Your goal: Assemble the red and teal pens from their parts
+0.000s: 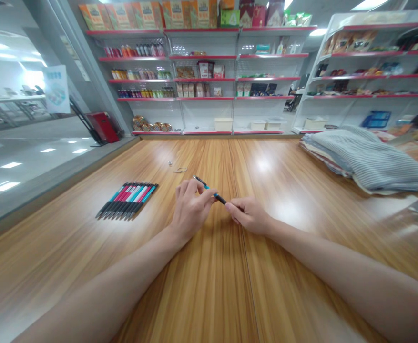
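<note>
The person held a teal-and-black pen point(209, 187) just above the wooden table point(230, 286), left hand point(190, 209) pinching its middle and right hand point(249, 216) gripping its dark end, seemingly so two holds steadied it, while a tidy row of pens point(128, 200) lay at left

The counter point(209, 286) is glossy, smooth wood-grain laminate that mirrors the ceiling lights. The pens point(128, 200) look like shiny plastic, and the folded towels point(369, 159) near its right edge are soft, matt, ribbed cloth.
</note>
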A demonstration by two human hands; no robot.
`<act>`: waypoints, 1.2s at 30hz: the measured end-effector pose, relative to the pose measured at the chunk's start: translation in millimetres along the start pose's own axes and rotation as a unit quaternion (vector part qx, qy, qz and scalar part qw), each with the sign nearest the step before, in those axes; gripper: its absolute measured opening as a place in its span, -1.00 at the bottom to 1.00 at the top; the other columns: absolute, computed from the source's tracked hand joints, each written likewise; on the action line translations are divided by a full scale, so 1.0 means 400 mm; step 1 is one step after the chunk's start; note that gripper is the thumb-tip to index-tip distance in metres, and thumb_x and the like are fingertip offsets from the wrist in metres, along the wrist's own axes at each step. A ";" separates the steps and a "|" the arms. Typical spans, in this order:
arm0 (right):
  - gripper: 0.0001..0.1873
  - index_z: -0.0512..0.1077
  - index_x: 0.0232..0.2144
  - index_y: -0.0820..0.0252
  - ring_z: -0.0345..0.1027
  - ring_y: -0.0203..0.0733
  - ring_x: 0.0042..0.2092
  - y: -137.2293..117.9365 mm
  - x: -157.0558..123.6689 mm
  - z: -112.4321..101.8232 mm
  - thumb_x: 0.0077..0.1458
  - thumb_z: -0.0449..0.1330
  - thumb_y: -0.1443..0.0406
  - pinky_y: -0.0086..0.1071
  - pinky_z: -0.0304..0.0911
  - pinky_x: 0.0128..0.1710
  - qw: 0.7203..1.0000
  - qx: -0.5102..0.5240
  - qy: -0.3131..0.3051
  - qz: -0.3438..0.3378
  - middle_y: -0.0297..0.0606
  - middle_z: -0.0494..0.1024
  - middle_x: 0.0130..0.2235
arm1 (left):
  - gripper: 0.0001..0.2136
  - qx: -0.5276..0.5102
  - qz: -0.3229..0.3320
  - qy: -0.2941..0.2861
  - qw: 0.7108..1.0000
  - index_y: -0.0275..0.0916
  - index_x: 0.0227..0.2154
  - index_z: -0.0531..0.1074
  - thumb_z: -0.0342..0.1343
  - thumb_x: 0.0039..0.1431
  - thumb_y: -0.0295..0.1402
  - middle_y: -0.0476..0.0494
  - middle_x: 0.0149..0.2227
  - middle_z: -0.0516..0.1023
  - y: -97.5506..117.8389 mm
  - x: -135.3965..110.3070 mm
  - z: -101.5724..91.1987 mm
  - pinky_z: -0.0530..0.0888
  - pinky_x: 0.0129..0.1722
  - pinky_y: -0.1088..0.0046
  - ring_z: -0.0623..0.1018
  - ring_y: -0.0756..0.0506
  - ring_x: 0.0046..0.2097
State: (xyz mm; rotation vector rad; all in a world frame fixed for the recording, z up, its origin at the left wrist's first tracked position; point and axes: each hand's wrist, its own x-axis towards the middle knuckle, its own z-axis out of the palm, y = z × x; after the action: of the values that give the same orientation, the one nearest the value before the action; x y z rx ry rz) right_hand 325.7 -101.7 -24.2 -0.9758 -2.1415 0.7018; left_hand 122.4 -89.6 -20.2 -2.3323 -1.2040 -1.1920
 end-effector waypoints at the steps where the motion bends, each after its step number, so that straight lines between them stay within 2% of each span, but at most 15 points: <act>1: -0.52 0.26 -0.63 0.25 0.09 -0.42 -0.59 -0.003 0.001 0.002 0.27 -0.06 0.14 -0.48 -0.05 -0.56 1.000 -0.008 -0.010 -0.005 -0.40 0.29 -0.63 | -0.82 -0.019 0.000 -0.013 1.000 -0.13 -0.16 0.49 0.09 0.19 -0.31 -0.15 -0.32 0.37 -0.002 0.000 0.002 0.31 -0.12 0.23 0.34 -0.14 -0.17; 3: -0.55 0.32 -0.59 0.26 0.13 -0.42 -0.58 -0.006 0.002 0.006 0.27 -0.06 0.16 -0.49 -0.01 -0.54 0.999 -0.021 -0.024 -0.014 -0.39 0.32 -0.62 | -0.75 -0.078 0.001 -0.029 0.997 -0.17 -0.05 0.41 0.04 0.21 -0.37 -0.14 -0.30 0.42 -0.002 0.000 0.002 0.35 -0.11 0.25 0.39 -0.13 -0.17; 5: -0.56 0.34 -0.59 0.26 0.14 -0.42 -0.58 -0.005 0.003 0.009 0.26 -0.05 0.20 -0.50 0.00 -0.54 0.998 -0.039 -0.035 -0.031 -0.39 0.32 -0.63 | -0.66 -0.152 -0.002 -0.035 0.988 -0.20 0.05 0.32 -0.01 0.21 -0.43 -0.17 -0.19 0.46 0.004 0.002 -0.001 0.38 -0.06 0.23 0.42 -0.14 -0.10; 8: -0.56 0.28 -0.67 0.25 0.06 -0.44 -0.61 -0.003 0.002 0.009 0.23 0.00 0.22 -0.49 -0.05 -0.56 0.991 -0.096 -0.055 -0.074 -0.41 0.26 -0.67 | -0.63 -0.273 -0.037 -0.073 0.958 -0.19 0.10 0.26 -0.06 0.23 -0.47 -0.19 -0.07 0.48 0.018 0.005 -0.002 0.40 0.02 0.24 0.46 -0.11 -0.01; 10: -0.58 0.32 -0.66 0.25 0.06 -0.44 -0.62 -0.003 0.002 0.009 0.21 0.02 0.23 -0.49 -0.05 -0.56 0.987 -0.126 -0.060 -0.085 -0.40 0.28 -0.67 | -0.70 -0.361 -0.094 -0.091 0.924 -0.20 0.04 0.29 -0.08 0.26 -0.44 -0.20 -0.07 0.49 0.026 0.006 0.003 0.43 -0.01 0.27 0.48 -0.09 -0.01; 13: -0.61 0.43 -0.59 0.25 0.17 -0.43 -0.59 -0.007 0.002 0.010 0.21 0.03 0.23 -0.50 0.01 -0.53 0.985 -0.129 -0.075 -0.088 -0.36 0.39 -0.62 | -0.78 -0.494 -0.175 -0.083 0.847 -0.20 -0.04 0.24 -0.03 0.27 -0.38 -0.19 -0.14 0.51 0.034 0.007 0.013 0.51 -0.13 0.30 0.55 -0.08 -0.12; 17: -0.59 0.51 -0.53 0.22 0.29 -0.41 -0.54 -0.003 0.003 0.010 0.24 -0.01 0.23 -0.52 0.08 -0.49 0.987 -0.083 -0.097 -0.094 -0.33 0.49 -0.56 | -0.56 -0.611 -0.250 -0.097 0.745 -0.07 0.11 0.00 0.04 0.24 -0.34 -0.13 -0.20 0.52 0.040 0.015 0.007 0.55 -0.31 0.32 0.59 -0.05 -0.34; 21: -0.54 0.51 -0.55 0.26 0.22 -0.44 -0.59 0.007 0.003 0.005 0.26 -0.02 0.20 -0.54 0.04 -0.55 0.994 -0.056 -0.077 -0.059 -0.36 0.45 -0.62 | -0.39 -0.646 -0.295 -0.124 0.693 -0.04 0.21 -0.08 0.10 0.19 -0.30 -0.18 -0.21 0.52 0.033 0.023 -0.002 0.55 -0.34 0.30 0.60 -0.09 -0.34; 24: -0.54 0.50 -0.54 0.27 0.20 -0.44 -0.60 0.008 0.003 -0.001 0.26 -0.02 0.19 -0.55 0.03 -0.57 0.995 -0.047 -0.072 -0.043 -0.36 0.43 -0.63 | -0.34 -0.657 -0.314 -0.116 0.676 -0.04 0.23 -0.07 0.14 0.15 -0.28 -0.15 -0.26 0.52 0.025 0.026 0.001 0.54 -0.37 0.33 0.58 -0.07 -0.37; 27: -0.57 0.51 -0.51 0.28 0.22 -0.44 -0.58 0.007 0.005 -0.007 0.25 -0.01 0.21 -0.55 0.04 -0.55 0.996 -0.042 -0.069 -0.030 -0.35 0.45 -0.61 | -0.32 -0.649 -0.329 -0.102 0.679 -0.05 0.24 -0.04 0.17 0.11 -0.26 -0.07 -0.37 0.50 0.022 0.028 0.004 0.52 -0.44 0.39 0.54 -0.03 -0.45; 31: -0.62 0.51 -0.50 0.27 0.25 -0.43 -0.55 0.013 0.005 -0.012 0.23 0.01 0.24 -0.54 0.06 -0.51 0.995 -0.058 -0.073 -0.027 -0.35 0.46 -0.59 | -0.28 -0.633 -0.339 -0.125 0.684 -0.06 0.25 -0.06 0.19 0.09 -0.25 -0.02 -0.41 0.46 0.022 0.029 0.010 0.48 -0.52 0.41 0.49 -0.02 -0.50; 36: -0.62 0.49 -0.52 0.27 0.26 -0.42 -0.54 0.022 0.002 -0.014 0.23 0.01 0.24 -0.53 0.06 -0.49 0.993 -0.093 -0.064 -0.030 -0.34 0.47 -0.57 | -0.42 -0.616 -0.353 -0.135 0.691 -0.28 0.13 0.17 0.19 0.09 -0.21 -0.06 -0.42 0.43 0.008 0.021 0.036 0.46 -0.55 0.43 0.45 0.00 -0.53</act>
State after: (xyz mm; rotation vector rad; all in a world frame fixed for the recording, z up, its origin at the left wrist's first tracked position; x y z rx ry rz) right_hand 333.2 -95.1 -26.5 -0.9820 -2.3730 0.5562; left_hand 135.3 -79.1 -22.5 -3.0323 -1.8691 -2.6565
